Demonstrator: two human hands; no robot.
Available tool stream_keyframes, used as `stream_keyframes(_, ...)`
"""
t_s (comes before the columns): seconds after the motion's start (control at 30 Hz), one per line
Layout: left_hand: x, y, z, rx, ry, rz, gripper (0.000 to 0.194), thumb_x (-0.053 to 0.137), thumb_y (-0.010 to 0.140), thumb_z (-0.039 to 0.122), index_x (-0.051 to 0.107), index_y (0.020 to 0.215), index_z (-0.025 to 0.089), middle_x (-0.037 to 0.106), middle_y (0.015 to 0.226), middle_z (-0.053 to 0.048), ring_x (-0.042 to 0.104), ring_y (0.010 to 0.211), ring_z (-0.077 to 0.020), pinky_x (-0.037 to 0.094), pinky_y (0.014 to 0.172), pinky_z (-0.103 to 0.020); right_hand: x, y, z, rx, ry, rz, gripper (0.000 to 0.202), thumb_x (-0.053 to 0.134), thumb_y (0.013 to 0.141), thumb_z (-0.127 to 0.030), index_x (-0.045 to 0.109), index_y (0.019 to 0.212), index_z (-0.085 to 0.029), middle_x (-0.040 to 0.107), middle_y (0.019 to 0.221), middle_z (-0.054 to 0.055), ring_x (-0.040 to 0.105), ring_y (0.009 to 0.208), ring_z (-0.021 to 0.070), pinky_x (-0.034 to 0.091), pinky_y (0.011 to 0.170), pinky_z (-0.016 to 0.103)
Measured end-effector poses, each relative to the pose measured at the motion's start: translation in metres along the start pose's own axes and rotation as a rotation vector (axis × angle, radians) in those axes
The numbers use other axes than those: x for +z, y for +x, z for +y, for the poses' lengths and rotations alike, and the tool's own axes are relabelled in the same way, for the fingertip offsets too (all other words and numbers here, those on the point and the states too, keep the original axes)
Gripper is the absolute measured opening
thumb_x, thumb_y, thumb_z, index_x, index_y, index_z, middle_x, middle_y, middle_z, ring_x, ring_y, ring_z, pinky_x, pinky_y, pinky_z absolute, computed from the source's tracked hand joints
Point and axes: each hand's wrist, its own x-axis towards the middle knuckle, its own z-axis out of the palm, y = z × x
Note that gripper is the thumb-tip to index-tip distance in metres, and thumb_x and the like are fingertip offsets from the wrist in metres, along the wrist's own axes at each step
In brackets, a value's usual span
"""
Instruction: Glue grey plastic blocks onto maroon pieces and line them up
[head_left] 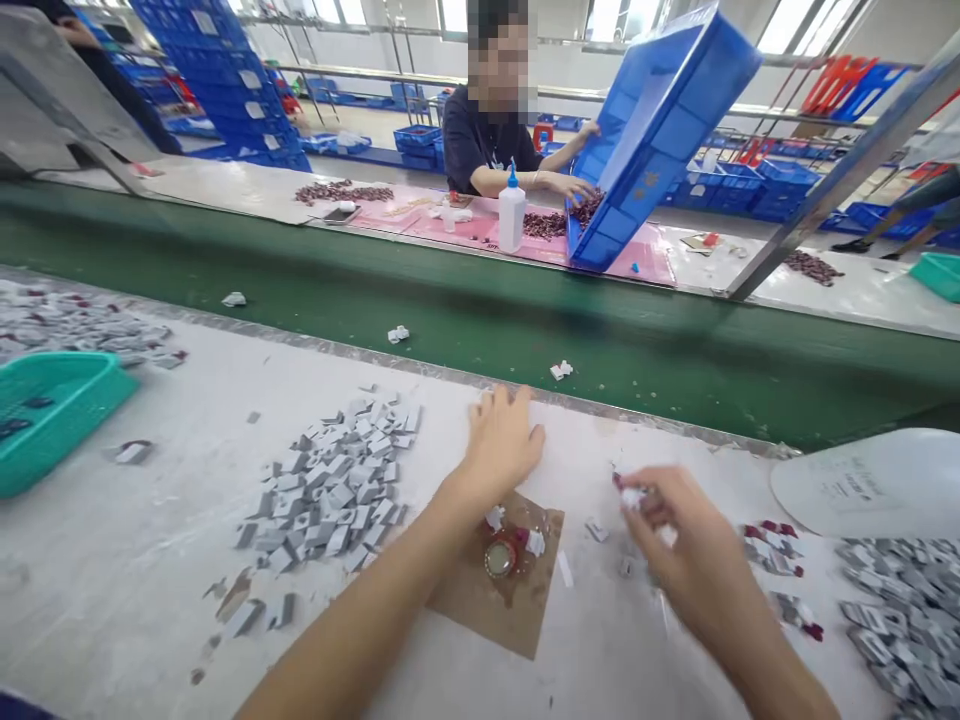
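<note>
My left hand (504, 440) reaches to the far edge of the white worktable, palm down, fingers apart, with nothing visible in it. My right hand (679, 530) is closed, its fingertips pinching a small white and dark-red piece (632, 497) just above the table. Below my left forearm lies a brown square sheet (517, 630). On it stand a small round red-rimmed cap (499, 560) and a few white and red bits in wet spots. Left of my arm is a heap of small grey-white blocks (330, 490).
A green conveyor belt (315, 290) runs beyond the table, carrying small white pieces. Teal basket (90, 390) at left; a white tub (877, 480) and more grey pieces (907, 610) at right. Across the belt, a person (484, 140) tilts a blue crate (660, 140).
</note>
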Motion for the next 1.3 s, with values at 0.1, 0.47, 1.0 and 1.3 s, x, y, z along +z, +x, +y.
stream_keyframes(0.1, -0.015, -0.069, -0.047, -0.029, 0.041, 0.039, 0.033, 0.051, 0.101, 0.019, 0.076, 0.124, 0.021, 0.072, 0.127, -0.016, 0.062, 0.124, -0.0391, 0.045, 0.106, -0.056, 0.027, -0.068, 0.001, -0.03, 0.062, -0.053, 0.021, 0.054, 0.108, -0.03, 0.075, 0.109, -0.028, 0.075, 0.112, 0.01, 0.072, 0.068, 0.0203, 0.065, 0.068, 0.035)
stream_keyframes(0.47, -0.01, -0.156, -0.123, -0.257, 0.373, 0.44, 0.037, 0.049, 0.108, 0.038, 0.08, 0.114, 0.018, 0.07, 0.116, -0.021, 0.059, 0.108, -0.0461, 0.05, 0.086, -0.06, 0.039, -0.106, 0.005, 0.1, 0.077, 0.027, 0.025, 0.063, 0.108, -0.048, 0.08, 0.116, -0.031, 0.081, 0.098, 0.006, 0.08, 0.08, 0.0259, 0.069, 0.075, 0.037)
stream_keyframes(1.0, -0.001, -0.151, -0.114, -0.211, 0.276, 0.427, 0.032, 0.048, 0.108, 0.035, 0.078, 0.112, 0.021, 0.061, 0.133, -0.022, 0.054, 0.125, -0.0539, 0.048, 0.094, -0.071, 0.032, -0.1, -0.021, 0.168, 0.212, 0.01, 0.024, 0.065, 0.108, -0.047, 0.081, 0.105, -0.03, 0.081, 0.109, 0.01, 0.076, 0.1, 0.0318, 0.065, 0.093, 0.045)
stream_keyframes(1.3, 0.008, -0.156, -0.108, -0.187, 0.33, 0.399, 0.038, 0.054, 0.106, 0.04, 0.081, 0.124, 0.02, 0.056, 0.138, -0.025, 0.052, 0.124, -0.05, 0.048, 0.095, -0.065, 0.051, -0.08, -0.061, 0.086, 0.343, -0.063, 0.014, 0.065, 0.108, -0.034, 0.079, 0.108, -0.032, 0.08, 0.105, 0.005, 0.074, 0.095, 0.027, 0.062, 0.084, 0.039)
